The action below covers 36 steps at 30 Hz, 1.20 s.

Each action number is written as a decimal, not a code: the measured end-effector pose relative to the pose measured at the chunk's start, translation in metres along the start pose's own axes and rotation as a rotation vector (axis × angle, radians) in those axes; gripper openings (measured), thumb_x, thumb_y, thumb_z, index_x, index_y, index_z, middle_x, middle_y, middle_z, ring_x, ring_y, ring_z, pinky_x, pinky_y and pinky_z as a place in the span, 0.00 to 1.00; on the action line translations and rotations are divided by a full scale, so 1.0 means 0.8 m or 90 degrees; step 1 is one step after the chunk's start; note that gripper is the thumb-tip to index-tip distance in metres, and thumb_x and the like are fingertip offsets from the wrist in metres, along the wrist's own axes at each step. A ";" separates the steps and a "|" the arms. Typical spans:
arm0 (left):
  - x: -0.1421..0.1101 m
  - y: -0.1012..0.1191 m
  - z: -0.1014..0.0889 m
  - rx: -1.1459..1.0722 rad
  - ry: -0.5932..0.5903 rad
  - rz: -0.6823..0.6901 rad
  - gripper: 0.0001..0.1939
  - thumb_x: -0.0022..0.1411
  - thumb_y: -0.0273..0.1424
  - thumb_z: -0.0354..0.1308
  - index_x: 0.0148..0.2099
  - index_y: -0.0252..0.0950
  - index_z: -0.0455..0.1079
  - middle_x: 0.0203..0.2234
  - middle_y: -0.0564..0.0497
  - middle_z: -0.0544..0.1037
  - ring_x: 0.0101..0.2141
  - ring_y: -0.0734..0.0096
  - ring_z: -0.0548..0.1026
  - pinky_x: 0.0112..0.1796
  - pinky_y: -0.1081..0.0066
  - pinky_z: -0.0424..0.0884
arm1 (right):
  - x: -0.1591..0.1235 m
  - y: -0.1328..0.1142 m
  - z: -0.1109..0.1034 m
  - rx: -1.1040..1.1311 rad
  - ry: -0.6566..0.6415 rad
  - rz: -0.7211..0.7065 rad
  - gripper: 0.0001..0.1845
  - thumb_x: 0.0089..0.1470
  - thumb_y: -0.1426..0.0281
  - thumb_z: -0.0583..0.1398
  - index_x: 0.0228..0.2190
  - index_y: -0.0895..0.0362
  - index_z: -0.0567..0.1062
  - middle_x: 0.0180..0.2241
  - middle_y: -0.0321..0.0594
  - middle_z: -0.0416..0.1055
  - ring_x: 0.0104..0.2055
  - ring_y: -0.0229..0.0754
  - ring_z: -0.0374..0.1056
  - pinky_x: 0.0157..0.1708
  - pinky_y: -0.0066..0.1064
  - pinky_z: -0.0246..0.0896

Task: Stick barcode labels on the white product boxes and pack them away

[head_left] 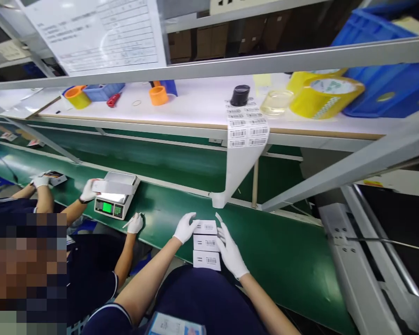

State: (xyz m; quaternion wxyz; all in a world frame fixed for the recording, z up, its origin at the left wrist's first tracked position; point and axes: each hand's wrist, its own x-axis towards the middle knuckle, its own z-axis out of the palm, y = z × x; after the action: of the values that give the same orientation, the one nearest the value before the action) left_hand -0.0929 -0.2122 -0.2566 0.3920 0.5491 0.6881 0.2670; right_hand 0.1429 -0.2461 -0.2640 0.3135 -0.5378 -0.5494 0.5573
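Note:
Three small white boxes point(206, 243) with printed barcodes lie in a column on the green work surface in front of me. My left hand point(185, 228), in a white glove, is at the left edge of the farthest box point(206, 227), fingertips at its side and fingers apart. Along the right side of the boxes is my gloved right hand point(232, 252), its fingers spread and its index finger stretched forward past the farthest box. Neither hand is closed around a box. The nearest box point(207, 260) lies close to my body.
A strip of barcode labels point(247, 131) hangs from the shelf, its end curled near the work surface. Yellow tape rolls point(326, 97) and a black round object point(240, 95) rest above. To my left, co-workers' gloved hands are near a weighing scale point(116, 194).

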 end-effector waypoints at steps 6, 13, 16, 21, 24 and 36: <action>0.022 0.028 -0.168 0.306 0.040 0.161 0.36 0.57 0.33 0.67 0.68 0.42 0.69 0.67 0.40 0.68 0.72 0.39 0.53 0.72 0.39 0.39 | 0.005 -0.003 -0.035 -0.147 0.072 -0.040 0.28 0.64 0.49 0.51 0.51 0.52 0.81 0.58 0.52 0.73 0.63 0.56 0.68 0.68 0.55 0.61; 0.042 -0.056 -0.289 0.688 -0.130 -0.010 0.37 0.50 0.27 0.66 0.64 0.36 0.69 0.61 0.31 0.74 0.70 0.33 0.57 0.67 0.29 0.36 | 0.004 -0.023 -0.052 -0.150 0.117 0.002 0.30 0.64 0.49 0.48 0.44 0.56 0.80 0.52 0.54 0.74 0.57 0.54 0.71 0.66 0.52 0.62; 0.063 -0.060 -0.284 0.698 -0.150 -0.012 0.28 0.54 0.35 0.67 0.57 0.35 0.72 0.52 0.34 0.79 0.61 0.39 0.71 0.66 0.40 0.54 | 0.004 -0.031 -0.062 -0.146 0.123 0.014 0.30 0.64 0.49 0.47 0.43 0.56 0.79 0.50 0.53 0.75 0.55 0.53 0.71 0.63 0.52 0.63; 0.116 0.016 -0.181 0.541 -0.086 0.033 0.32 0.61 0.54 0.60 0.58 0.39 0.70 0.51 0.39 0.79 0.50 0.46 0.77 0.49 0.58 0.71 | 0.015 -0.043 -0.070 -0.144 0.114 0.051 0.25 0.62 0.50 0.49 0.40 0.55 0.77 0.46 0.50 0.74 0.51 0.52 0.71 0.59 0.50 0.64; 0.142 0.072 -0.086 0.515 -0.185 0.100 0.29 0.60 0.50 0.62 0.57 0.38 0.70 0.51 0.37 0.78 0.51 0.44 0.76 0.50 0.56 0.71 | 0.031 -0.054 -0.066 -0.122 0.082 0.095 0.22 0.58 0.51 0.55 0.39 0.55 0.75 0.46 0.48 0.72 0.46 0.49 0.72 0.54 0.45 0.67; 0.135 0.001 -0.049 0.080 -0.373 0.037 0.45 0.55 0.37 0.68 0.73 0.35 0.61 0.70 0.39 0.65 0.68 0.45 0.64 0.68 0.53 0.60 | 0.121 -0.100 -0.069 -0.225 -0.085 0.131 0.10 0.66 0.63 0.50 0.36 0.52 0.68 0.27 0.32 0.68 0.32 0.41 0.64 0.37 0.32 0.57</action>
State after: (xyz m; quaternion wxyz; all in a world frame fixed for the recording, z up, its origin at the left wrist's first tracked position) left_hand -0.1350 -0.1051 -0.2610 0.5315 0.6456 0.5446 0.0650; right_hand 0.1538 -0.1241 -0.2028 0.1186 -0.5995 -0.6002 0.5160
